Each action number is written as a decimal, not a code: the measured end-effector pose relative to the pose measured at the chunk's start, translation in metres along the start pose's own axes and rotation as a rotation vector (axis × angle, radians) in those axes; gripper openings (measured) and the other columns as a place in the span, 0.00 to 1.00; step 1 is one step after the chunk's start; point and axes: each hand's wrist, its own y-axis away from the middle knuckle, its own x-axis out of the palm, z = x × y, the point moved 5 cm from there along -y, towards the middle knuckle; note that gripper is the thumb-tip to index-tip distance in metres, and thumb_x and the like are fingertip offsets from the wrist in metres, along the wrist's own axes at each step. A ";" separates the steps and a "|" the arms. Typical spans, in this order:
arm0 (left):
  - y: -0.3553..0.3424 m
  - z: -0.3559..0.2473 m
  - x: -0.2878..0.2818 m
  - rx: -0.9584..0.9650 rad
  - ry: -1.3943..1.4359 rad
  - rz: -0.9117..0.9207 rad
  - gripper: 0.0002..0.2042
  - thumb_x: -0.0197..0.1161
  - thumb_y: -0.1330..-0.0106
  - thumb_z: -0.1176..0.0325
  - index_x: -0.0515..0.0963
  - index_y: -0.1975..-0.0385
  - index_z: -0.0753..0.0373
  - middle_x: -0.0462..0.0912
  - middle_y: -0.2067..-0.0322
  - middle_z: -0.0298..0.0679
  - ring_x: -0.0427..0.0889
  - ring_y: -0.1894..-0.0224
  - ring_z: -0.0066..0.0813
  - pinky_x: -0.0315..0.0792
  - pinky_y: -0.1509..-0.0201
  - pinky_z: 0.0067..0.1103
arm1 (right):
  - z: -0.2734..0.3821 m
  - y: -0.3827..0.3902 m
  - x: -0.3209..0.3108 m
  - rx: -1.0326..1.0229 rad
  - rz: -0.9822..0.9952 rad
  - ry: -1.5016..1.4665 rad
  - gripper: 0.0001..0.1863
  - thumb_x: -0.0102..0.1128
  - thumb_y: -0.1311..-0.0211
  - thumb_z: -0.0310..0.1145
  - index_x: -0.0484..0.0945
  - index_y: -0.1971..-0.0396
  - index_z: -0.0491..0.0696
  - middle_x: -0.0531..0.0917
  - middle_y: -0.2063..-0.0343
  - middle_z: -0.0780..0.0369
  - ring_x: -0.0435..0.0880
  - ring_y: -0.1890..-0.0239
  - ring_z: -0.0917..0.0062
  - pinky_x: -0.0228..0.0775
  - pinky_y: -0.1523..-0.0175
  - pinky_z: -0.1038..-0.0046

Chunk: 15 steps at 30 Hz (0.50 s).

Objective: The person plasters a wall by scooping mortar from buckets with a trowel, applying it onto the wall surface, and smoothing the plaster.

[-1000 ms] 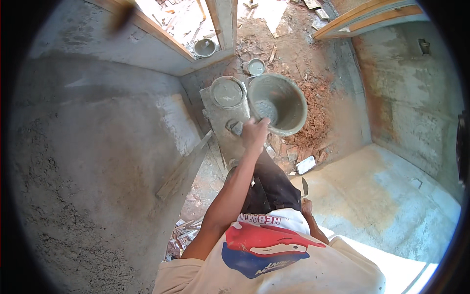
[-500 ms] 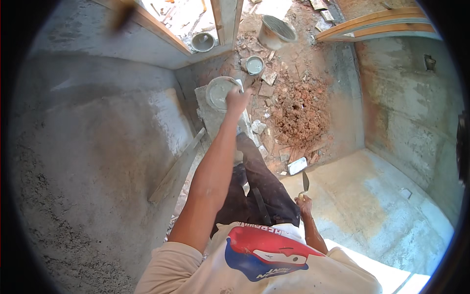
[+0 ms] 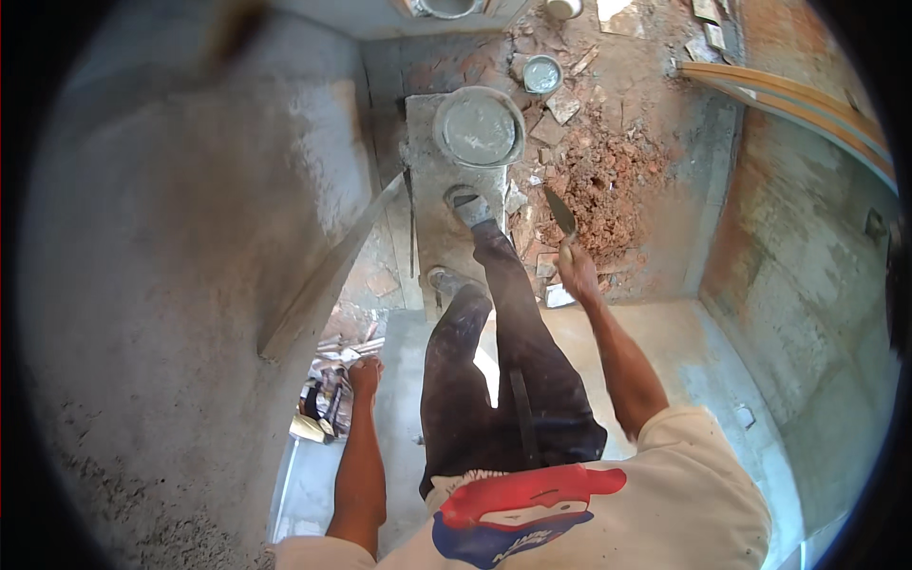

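Note:
My right hand [image 3: 578, 273] is closed round the handle of a pointed trowel [image 3: 560, 211], whose blade is held up over the reddish rubble. Down by my left side hangs my left hand [image 3: 365, 373], its fingers curled in with nothing visible in them. A round bucket of wet grey mortar [image 3: 479, 128] stands at the far end of a mortar-stained board [image 3: 427, 209], beyond the reach of both hands. My shoes rest on that same board, one ahead of the other.
Broken red rubble [image 3: 613, 195] lies right of the board, with tile pieces around it. Beyond stands a small pail [image 3: 542, 74] with grey contents. Plastered walls rise on both sides. A leaning plank [image 3: 332, 271] is at the left, and a curved-looking wooden frame [image 3: 788, 100] at the right.
My left hand has let go of the mortar bucket's rim and dropped back to my left side. My right hand has brought the trowel forward and up. The view has shifted too.

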 end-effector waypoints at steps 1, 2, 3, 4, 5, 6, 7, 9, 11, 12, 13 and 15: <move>0.001 0.001 0.017 -0.019 0.009 0.013 0.07 0.62 0.36 0.70 0.84 0.66 0.65 0.83 0.76 0.34 0.84 0.68 0.22 0.73 0.69 0.17 | -0.006 -0.036 0.004 0.014 0.009 0.080 0.15 0.54 0.34 0.41 0.78 0.61 0.43 0.83 0.70 0.43 0.83 0.63 0.46 0.74 0.57 0.53; 0.006 -0.002 0.047 -0.057 0.094 0.010 0.08 0.62 0.35 0.70 0.83 0.62 0.66 0.83 0.73 0.34 0.84 0.68 0.22 0.73 0.69 0.17 | -0.020 -0.070 0.002 0.037 0.011 0.169 0.17 0.55 0.35 0.42 0.79 0.61 0.42 0.84 0.72 0.46 0.84 0.66 0.49 0.74 0.58 0.54; 0.011 -0.003 0.063 -0.100 0.176 -0.023 0.10 0.63 0.34 0.69 0.82 0.58 0.68 0.84 0.70 0.35 0.84 0.68 0.23 0.73 0.68 0.17 | -0.022 -0.096 0.013 0.181 0.099 0.023 0.18 0.55 0.37 0.42 0.79 0.61 0.40 0.83 0.76 0.50 0.84 0.70 0.55 0.74 0.62 0.56; 0.013 -0.006 0.074 -0.104 0.182 0.010 0.12 0.63 0.33 0.68 0.81 0.54 0.68 0.85 0.63 0.37 0.86 0.63 0.24 0.74 0.66 0.17 | -0.019 -0.118 0.026 0.326 0.186 -0.126 0.20 0.56 0.38 0.43 0.80 0.62 0.39 0.82 0.79 0.53 0.83 0.75 0.62 0.74 0.65 0.57; 0.008 -0.013 0.101 -0.111 0.196 0.041 0.12 0.63 0.33 0.68 0.81 0.54 0.68 0.85 0.63 0.37 0.86 0.63 0.24 0.74 0.66 0.17 | -0.033 -0.152 0.016 0.416 0.160 -0.108 0.20 0.56 0.39 0.43 0.80 0.64 0.38 0.80 0.81 0.57 0.81 0.77 0.67 0.73 0.69 0.61; -0.002 -0.022 0.137 -0.098 0.199 0.146 0.14 0.63 0.32 0.68 0.80 0.51 0.68 0.85 0.61 0.38 0.86 0.60 0.27 0.76 0.62 0.19 | -0.047 -0.184 0.000 0.495 0.121 -0.092 0.20 0.56 0.39 0.43 0.81 0.66 0.37 0.78 0.83 0.61 0.78 0.80 0.72 0.71 0.74 0.64; -0.005 -0.018 0.141 -0.105 0.186 0.186 0.15 0.62 0.32 0.67 0.79 0.49 0.68 0.85 0.59 0.40 0.87 0.56 0.30 0.77 0.59 0.20 | -0.032 -0.190 0.023 0.501 0.154 -0.089 0.20 0.56 0.39 0.43 0.81 0.66 0.37 0.78 0.83 0.61 0.78 0.80 0.72 0.71 0.74 0.64; 0.005 -0.027 0.160 -0.092 0.300 0.235 0.17 0.60 0.30 0.66 0.78 0.47 0.70 0.85 0.55 0.42 0.86 0.52 0.32 0.77 0.53 0.23 | 0.040 -0.167 0.030 0.442 0.153 -0.124 0.16 0.57 0.33 0.45 0.77 0.73 0.47 0.72 0.84 0.67 0.71 0.85 0.79 0.62 0.79 0.70; 0.009 -0.036 0.182 -0.101 0.313 0.256 0.19 0.59 0.29 0.65 0.76 0.45 0.71 0.85 0.52 0.44 0.86 0.50 0.34 0.76 0.50 0.23 | 0.077 -0.134 0.009 0.363 0.199 -0.112 0.15 0.58 0.34 0.44 0.79 0.68 0.46 0.73 0.83 0.68 0.71 0.83 0.81 0.63 0.77 0.73; 0.009 -0.030 0.188 -0.092 0.322 0.285 0.19 0.58 0.27 0.64 0.75 0.44 0.71 0.84 0.50 0.46 0.85 0.48 0.34 0.76 0.48 0.23 | 0.092 -0.118 0.005 0.268 0.251 -0.129 0.16 0.58 0.34 0.43 0.81 0.64 0.44 0.74 0.82 0.69 0.71 0.81 0.83 0.63 0.76 0.77; 0.012 -0.023 0.190 -0.097 0.331 0.291 0.19 0.58 0.27 0.64 0.75 0.44 0.71 0.84 0.50 0.46 0.85 0.48 0.34 0.76 0.48 0.23 | 0.100 -0.100 0.002 0.267 0.251 -0.118 0.16 0.58 0.34 0.43 0.81 0.64 0.44 0.74 0.82 0.69 0.71 0.81 0.83 0.63 0.76 0.77; 0.010 -0.013 0.199 -0.179 0.315 0.319 0.19 0.57 0.26 0.63 0.74 0.43 0.71 0.84 0.48 0.46 0.85 0.47 0.35 0.76 0.46 0.24 | 0.125 -0.082 0.015 0.059 0.389 -0.202 0.17 0.58 0.32 0.45 0.81 0.61 0.45 0.76 0.78 0.69 0.74 0.77 0.87 0.65 0.72 0.77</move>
